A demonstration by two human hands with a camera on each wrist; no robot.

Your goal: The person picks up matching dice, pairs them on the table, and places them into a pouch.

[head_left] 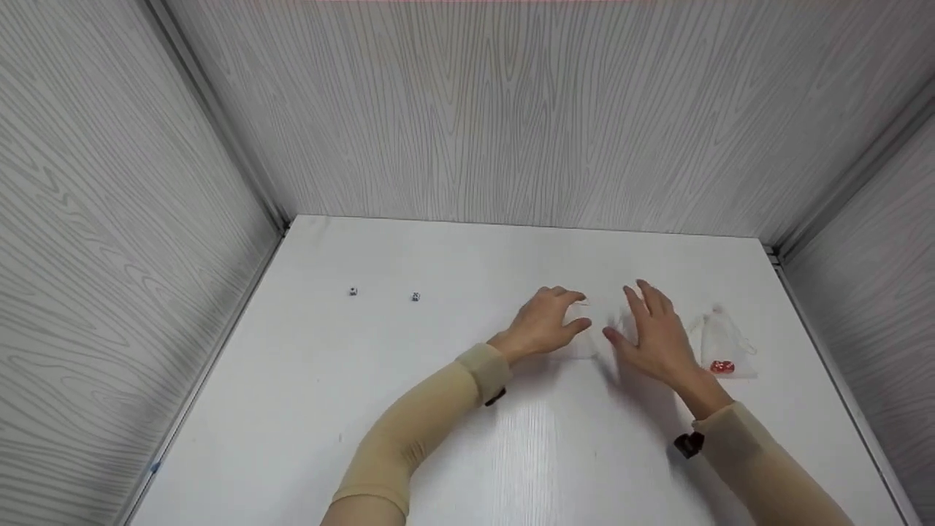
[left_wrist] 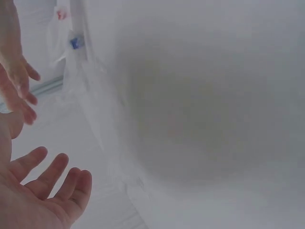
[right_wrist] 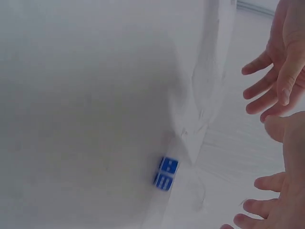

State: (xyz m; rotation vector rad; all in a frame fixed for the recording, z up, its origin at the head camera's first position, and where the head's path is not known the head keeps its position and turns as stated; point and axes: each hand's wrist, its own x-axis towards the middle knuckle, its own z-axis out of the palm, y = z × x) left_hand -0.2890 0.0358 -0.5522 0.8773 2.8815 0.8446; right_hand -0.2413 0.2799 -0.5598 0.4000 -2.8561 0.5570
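My left hand [head_left: 544,321] hovers over a sheer white pouch [head_left: 582,351], fingers bent loosely and apart from the thumb. Facing it, my right hand [head_left: 654,336] has its fingers spread. The left wrist view shows my left palm [left_wrist: 43,200] with nothing gripped. Two blue dice [right_wrist: 167,172] lie at a sheer pouch [right_wrist: 193,124] in the right wrist view; in the head view my right hand seems to hide them. Right of that hand lies a white drawstring pouch [head_left: 719,336] with red dice [head_left: 722,367] inside.
Two small white dice, a left one [head_left: 353,291] and another [head_left: 416,296], sit apart on the left half of the white table [head_left: 256,409]. Wood-grain panels [head_left: 467,109] wall in the back and both sides.
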